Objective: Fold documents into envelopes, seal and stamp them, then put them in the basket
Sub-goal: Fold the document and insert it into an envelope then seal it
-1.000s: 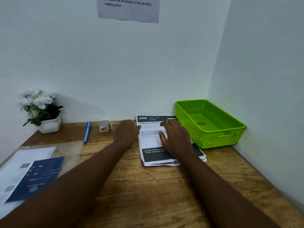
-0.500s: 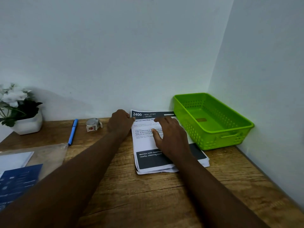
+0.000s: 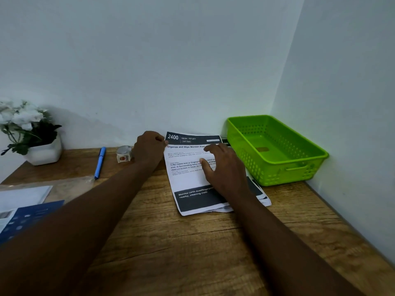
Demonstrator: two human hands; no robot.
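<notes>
A stack of documents (image 3: 192,180) headed "2400 DESK / STUDY, Organize and Wipe Monitor Area" lies on the desk (image 3: 171,242) beside the green basket (image 3: 275,150). The left hand (image 3: 149,147) pinches the top sheet's far corner; the right hand (image 3: 226,169) lies on it, fingers spread flat.

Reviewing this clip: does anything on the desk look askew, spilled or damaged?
Only the stack of documents beside the green basket: it lies turned at an angle and its lower sheets fan out unevenly. No spill or damage shows. The basket holds no envelopes.
</notes>
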